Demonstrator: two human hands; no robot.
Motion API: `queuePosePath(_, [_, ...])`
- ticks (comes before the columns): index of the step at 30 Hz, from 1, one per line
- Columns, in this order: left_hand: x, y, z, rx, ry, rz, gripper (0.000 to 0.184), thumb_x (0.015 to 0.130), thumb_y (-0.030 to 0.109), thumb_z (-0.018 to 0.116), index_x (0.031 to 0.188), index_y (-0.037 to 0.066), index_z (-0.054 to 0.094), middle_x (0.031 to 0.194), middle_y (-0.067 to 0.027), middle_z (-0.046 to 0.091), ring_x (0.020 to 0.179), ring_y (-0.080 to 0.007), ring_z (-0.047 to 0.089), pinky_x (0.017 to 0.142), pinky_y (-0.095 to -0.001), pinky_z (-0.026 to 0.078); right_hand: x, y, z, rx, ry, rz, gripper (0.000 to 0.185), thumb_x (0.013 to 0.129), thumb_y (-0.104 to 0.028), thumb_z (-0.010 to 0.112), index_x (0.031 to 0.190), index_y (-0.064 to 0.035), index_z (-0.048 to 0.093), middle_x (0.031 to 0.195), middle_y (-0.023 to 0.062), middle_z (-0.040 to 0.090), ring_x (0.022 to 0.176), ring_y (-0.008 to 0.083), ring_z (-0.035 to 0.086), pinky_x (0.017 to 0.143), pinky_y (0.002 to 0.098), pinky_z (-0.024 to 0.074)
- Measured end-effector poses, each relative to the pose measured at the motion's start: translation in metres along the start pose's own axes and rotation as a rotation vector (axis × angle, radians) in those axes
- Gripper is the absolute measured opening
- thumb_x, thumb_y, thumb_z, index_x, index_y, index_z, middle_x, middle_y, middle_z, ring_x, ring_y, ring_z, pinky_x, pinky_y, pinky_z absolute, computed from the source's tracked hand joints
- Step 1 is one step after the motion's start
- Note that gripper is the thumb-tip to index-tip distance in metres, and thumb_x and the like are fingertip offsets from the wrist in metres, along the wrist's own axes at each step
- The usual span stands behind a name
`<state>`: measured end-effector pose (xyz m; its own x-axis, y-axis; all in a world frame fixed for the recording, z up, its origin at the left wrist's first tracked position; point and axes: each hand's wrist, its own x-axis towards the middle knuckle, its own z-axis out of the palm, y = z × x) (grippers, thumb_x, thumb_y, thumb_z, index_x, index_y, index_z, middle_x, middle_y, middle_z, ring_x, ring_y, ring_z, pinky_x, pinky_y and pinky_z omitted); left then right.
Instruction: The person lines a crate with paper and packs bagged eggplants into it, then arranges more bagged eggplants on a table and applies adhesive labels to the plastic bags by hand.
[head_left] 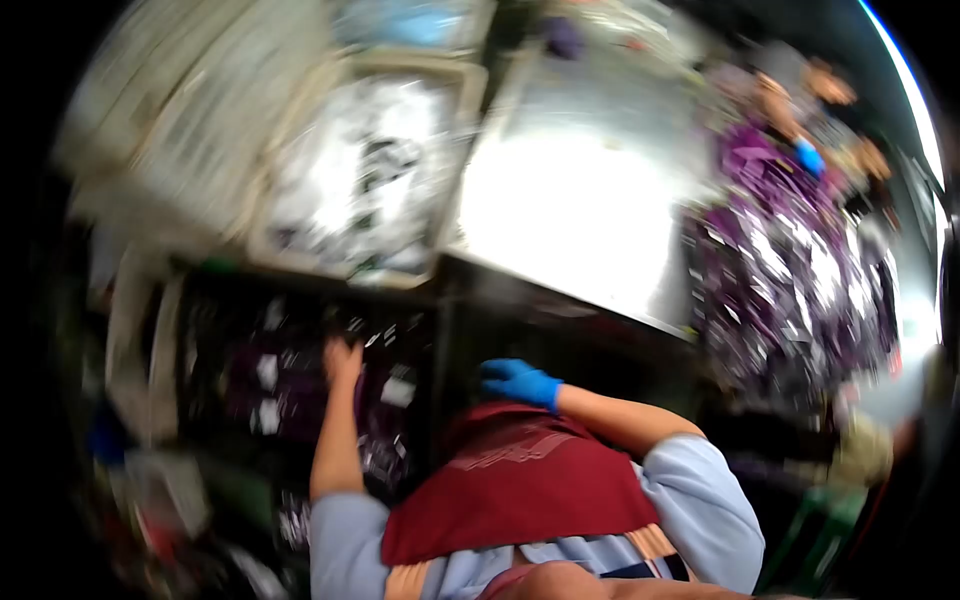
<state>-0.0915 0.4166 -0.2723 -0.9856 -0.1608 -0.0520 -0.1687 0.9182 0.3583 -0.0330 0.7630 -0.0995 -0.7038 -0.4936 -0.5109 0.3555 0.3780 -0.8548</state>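
My left hand is bare and reaches into a dark crate of purple and black plastic packets at the lower left; its fingers are smeared by motion. In a blue glove, my right hand hovers before the red apron, below the metal table's front edge. Its fingers look stretched out, with nothing seen in them.
A bright metal table stands ahead. Left of it is a pale tray of clear plastic bags. Purple and silver packets are heaped at the right, where co-workers' arms show, one blue-gloved.
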Motion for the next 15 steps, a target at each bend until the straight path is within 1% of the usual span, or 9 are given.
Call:
queuePosePath(1, [-0.006,0.002,-0.001,0.002,-0.037,0.008,0.059,0.074,0.029,0.058,0.122,-0.001,0.040,0.118,-0.0222,0.046,0.105,-0.0356,0.047,0.090,-0.0387,0.038,-0.004,-0.012,-0.003,-0.056,0.012,0.016,0.037,0.080,-0.025,0.055,0.107,0.0007,0.052,0.103,0.0152,0.057,0.096,0.0247,0.053,0.085,0.0343,0.0410])
queuePosePath(2, [-0.007,0.030,-0.024,-0.094,-0.187,-0.295,0.064,0.073,0.028,0.059,0.126,0.001,0.035,0.120,-0.0210,0.045,0.106,-0.0351,0.047,0.089,-0.0391,0.039,-0.005,0.015,-0.006,-0.046,0.115,-0.081,0.036,0.080,-0.024,0.055,0.106,0.0001,0.052,0.102,0.0158,0.057,0.095,0.0237,0.053,0.085,0.0346,0.0409])
queuePosePath(4, [-0.006,-0.044,0.034,0.152,-0.003,-0.049,0.067,0.073,0.026,0.061,0.128,0.000,0.031,0.124,-0.0192,0.042,0.109,-0.0343,0.045,0.089,-0.0409,0.039,-0.010,0.012,-0.025,-0.088,0.068,-0.188,0.033,0.079,-0.023,0.054,0.105,-0.0014,0.053,0.098,0.0158,0.058,0.088,0.0233,0.055,0.080,0.0340,0.0428])
queuePosePath(7, [0.022,-0.039,-0.001,0.168,-0.382,-0.110,0.058,0.073,0.019,0.060,0.121,-0.005,0.037,0.123,-0.0233,0.041,0.107,-0.0357,0.045,0.091,-0.0397,0.037,-0.052,-0.015,-0.092,-0.191,0.197,-0.247,0.029,0.081,-0.020,0.053,0.104,-0.0020,0.054,0.098,0.0141,0.059,0.090,0.0229,0.057,0.081,0.0320,0.0438])
queuePosePath(9, [0.046,-0.109,0.018,0.045,0.062,0.054,0.053,0.075,0.017,0.059,0.119,-0.005,0.040,0.116,-0.0246,0.046,0.105,-0.0350,0.047,0.090,-0.0389,0.037,-0.083,-0.012,-0.153,-0.343,0.620,-0.287,0.028,0.079,-0.021,0.053,0.099,-0.0011,0.056,0.092,0.0183,0.059,0.085,0.0290,0.057,0.079,0.0344,0.0440])
queuePosePath(12, [0.057,-0.022,-0.088,-0.338,0.360,-0.106,0.039,0.083,0.012,0.050,0.117,-0.005,0.042,0.112,-0.0216,0.051,0.102,-0.0291,0.050,0.087,-0.0349,0.040,-0.151,0.015,-0.292,-0.876,1.335,-0.303,0.018,0.071,-0.013,0.054,0.086,-0.0068,0.061,0.077,0.0131,0.057,0.070,0.0288,0.055,0.064,0.0372,0.0452])
queuePosePath(13, [0.057,0.013,-0.116,-0.483,0.430,-0.147,0.035,0.086,0.011,0.047,0.117,-0.004,0.043,0.112,-0.0206,0.051,0.101,-0.0272,0.051,0.086,-0.0332,0.041,-0.182,0.008,-0.332,-1.266,1.360,0.053,0.016,0.068,-0.016,0.057,0.082,-0.0082,0.061,0.074,0.0122,0.055,0.067,0.0283,0.054,0.060,0.0365,0.0438])
queuePosePath(14, [0.054,0.069,-0.149,-0.501,0.469,-0.126,0.032,0.089,0.011,0.043,0.117,-0.003,0.043,0.111,-0.0183,0.052,0.099,-0.0237,0.053,0.086,-0.0307,0.041,-0.212,0.009,-0.365,-1.177,1.489,-0.053,0.023,0.068,-0.024,0.059,0.086,-0.0086,0.059,0.076,0.0110,0.056,0.070,0.0269,0.055,0.060,0.0355,0.0437])
queuePosePath(15, [0.064,0.094,-0.158,-0.654,0.464,-0.077,0.032,0.088,0.011,0.044,0.117,-0.003,0.043,0.110,-0.0174,0.053,0.098,-0.0231,0.053,0.086,-0.0309,0.041,-0.235,0.008,-0.384,-1.255,1.582,0.103,0.032,0.071,-0.030,0.059,0.093,-0.0080,0.056,0.082,0.0104,0.058,0.076,0.0280,0.056,0.064,0.0371,0.0445])
